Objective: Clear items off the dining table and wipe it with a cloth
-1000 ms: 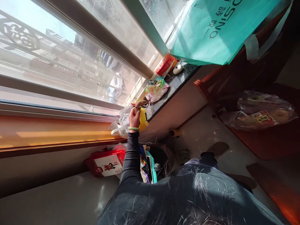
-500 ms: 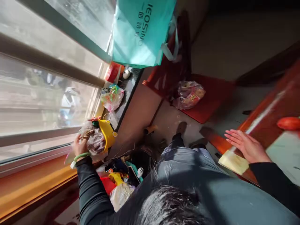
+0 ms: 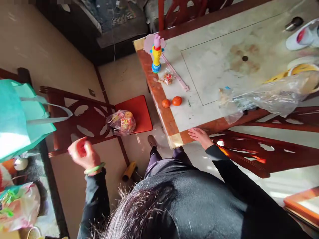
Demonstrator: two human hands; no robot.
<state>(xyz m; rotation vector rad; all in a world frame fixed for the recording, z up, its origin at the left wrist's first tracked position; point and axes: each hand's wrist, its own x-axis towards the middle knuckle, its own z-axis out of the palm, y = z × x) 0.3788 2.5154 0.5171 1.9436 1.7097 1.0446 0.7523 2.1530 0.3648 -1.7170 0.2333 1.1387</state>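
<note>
My left hand (image 3: 84, 153), with a pale green bangle (image 3: 94, 168) at its wrist, hangs in the air before a dark red chair back (image 3: 84, 116). Its fingers are loosely curled, thumb and fingers apart, and nothing shows between them. My right hand (image 3: 200, 136) lies flat with fingers stretched out on the wooden edge of the table (image 3: 214, 127). Two orange fruits (image 3: 176, 101) sit on the tabletop beyond it. Farther off are a small packaged snack (image 3: 167, 78), a pink stick (image 3: 178, 75) and a yellow and blue toy with a pink figure on top (image 3: 156, 54).
A teal bag (image 3: 27, 116) stands at left above a plastic bag (image 3: 21, 205) on the sill. On the red chair seat (image 3: 141, 116) rests a clear bag of round food (image 3: 124, 122). Clear plastic (image 3: 271, 98) covers the table's right part. Another chair (image 3: 249, 152) stands close on the right.
My left hand has let go of the yellow item with plastic-wrapped contents by the window and moved away. The view has swung right to the table; my right hand now rests on its edge.
</note>
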